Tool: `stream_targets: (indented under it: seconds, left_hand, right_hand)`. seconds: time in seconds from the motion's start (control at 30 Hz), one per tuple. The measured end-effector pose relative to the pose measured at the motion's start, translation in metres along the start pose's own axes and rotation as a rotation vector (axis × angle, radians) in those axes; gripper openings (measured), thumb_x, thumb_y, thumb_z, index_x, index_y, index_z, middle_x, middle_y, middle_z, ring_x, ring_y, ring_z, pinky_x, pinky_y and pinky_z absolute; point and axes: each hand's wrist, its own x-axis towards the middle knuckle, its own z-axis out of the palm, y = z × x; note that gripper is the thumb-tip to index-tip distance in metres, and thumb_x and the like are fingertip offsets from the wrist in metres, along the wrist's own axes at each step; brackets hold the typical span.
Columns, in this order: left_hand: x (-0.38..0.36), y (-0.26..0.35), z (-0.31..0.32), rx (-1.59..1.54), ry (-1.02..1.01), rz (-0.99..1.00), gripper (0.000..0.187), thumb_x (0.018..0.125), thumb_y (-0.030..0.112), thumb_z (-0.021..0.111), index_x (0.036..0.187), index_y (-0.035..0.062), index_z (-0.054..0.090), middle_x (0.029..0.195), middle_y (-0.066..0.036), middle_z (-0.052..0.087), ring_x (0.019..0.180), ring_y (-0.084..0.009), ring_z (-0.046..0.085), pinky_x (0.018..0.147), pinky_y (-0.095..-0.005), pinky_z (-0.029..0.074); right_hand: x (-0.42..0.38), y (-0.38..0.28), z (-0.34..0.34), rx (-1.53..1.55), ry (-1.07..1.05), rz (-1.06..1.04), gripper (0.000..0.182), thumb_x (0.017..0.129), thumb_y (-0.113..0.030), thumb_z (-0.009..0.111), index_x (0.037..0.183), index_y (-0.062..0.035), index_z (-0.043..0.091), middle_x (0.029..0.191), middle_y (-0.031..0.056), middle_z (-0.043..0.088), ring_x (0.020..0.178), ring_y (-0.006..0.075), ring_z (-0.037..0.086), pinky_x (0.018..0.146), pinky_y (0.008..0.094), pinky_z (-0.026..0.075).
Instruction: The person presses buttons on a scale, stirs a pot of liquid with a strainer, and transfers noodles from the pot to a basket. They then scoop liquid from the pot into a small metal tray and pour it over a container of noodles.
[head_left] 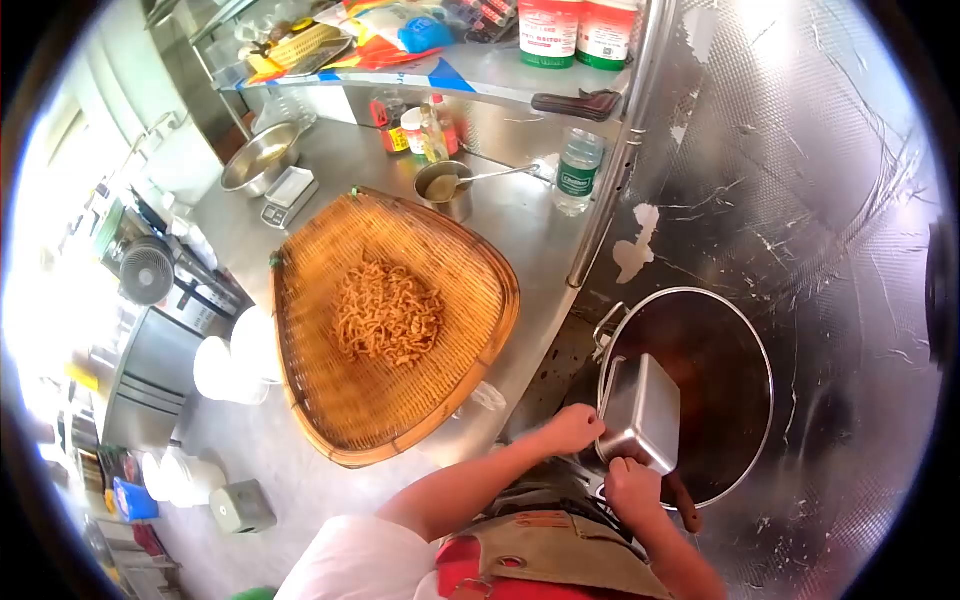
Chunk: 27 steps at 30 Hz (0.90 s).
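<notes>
My left hand (574, 429) is closed on the rim of a rectangular stainless steel pan (652, 412). My right hand (634, 488) grips the near end of the same pan. The pan is tipped on its side above the left part of a large round pot (764, 365), its underside turned up toward the pot's middle. What the pan contains is hidden from me. Dark reddish-brown contents (722, 375) show inside the pot. A brown wooden handle (684, 505) lies across the pot's near rim, beside my right hand.
Left of the pot, a woven bamboo tray (460, 270) holds a heap of brown strips (388, 312) on a steel counter (225, 215). Behind it are a small pot with a ladle (450, 188), a water bottle (578, 172) and a scale (290, 197). A shelf (480, 85) overhangs the counter.
</notes>
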Motion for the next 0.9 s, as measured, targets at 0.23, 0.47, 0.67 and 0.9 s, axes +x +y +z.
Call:
stream_targets:
  seconds: [0.23, 0.47, 0.67, 0.9]
  left_hand:
    - [-0.034, 0.019, 0.001, 0.027, -0.095, -0.042, 0.042, 0.086, 0.036, 0.054, 0.081, -0.0044, 0.064, 0.085, -0.026, 0.064, 0.080, -0.0408, 0.062, 0.072, -0.0451, 0.047]
    - [-0.032, 0.002, 0.024, -0.183, -0.062, -0.046, 0.036, 0.088, 0.027, 0.052, 0.083, -0.0063, 0.064, 0.085, -0.027, 0.064, 0.082, -0.0402, 0.062, 0.073, -0.0428, 0.048]
    - [-0.033, 0.001, 0.025, -0.175, -0.025, -0.001, 0.032, 0.088, 0.023, 0.050, 0.082, -0.0070, 0.061, 0.085, -0.027, 0.062, 0.081, -0.0405, 0.060, 0.072, -0.0433, 0.046]
    - [-0.029, -0.011, 0.032, -0.100, 0.007, 0.052, 0.031, 0.088, 0.022, 0.049, 0.080, -0.0067, 0.059, 0.083, -0.027, 0.061, 0.081, -0.0432, 0.058, 0.071, -0.0451, 0.045]
  right_hand:
    - [0.003, -0.001, -0.003, -0.006, -0.006, 0.005, 0.008, 0.075, -0.011, 0.059, 0.073, -0.0080, 0.052, 0.068, 0.0099, 0.057, 0.057, 0.0287, 0.058, 0.047, 0.0409, 0.046]
    - [0.004, 0.001, -0.001, -0.005, -0.014, -0.013, 0.007, 0.076, -0.010, 0.057, 0.073, -0.0076, 0.053, 0.067, 0.0103, 0.057, 0.056, 0.0296, 0.058, 0.047, 0.0416, 0.046]
    - [-0.002, 0.001, 0.010, 0.020, 0.018, 0.040, 0.007, 0.076, -0.010, 0.057, 0.072, -0.0078, 0.052, 0.068, 0.0109, 0.057, 0.057, 0.0305, 0.059, 0.048, 0.0431, 0.046]
    - [-0.004, -0.005, 0.005, 0.155, 0.066, 0.135, 0.011, 0.080, -0.012, 0.060, 0.076, -0.0057, 0.051, 0.070, 0.0141, 0.058, 0.060, 0.0334, 0.060, 0.050, 0.0453, 0.046]
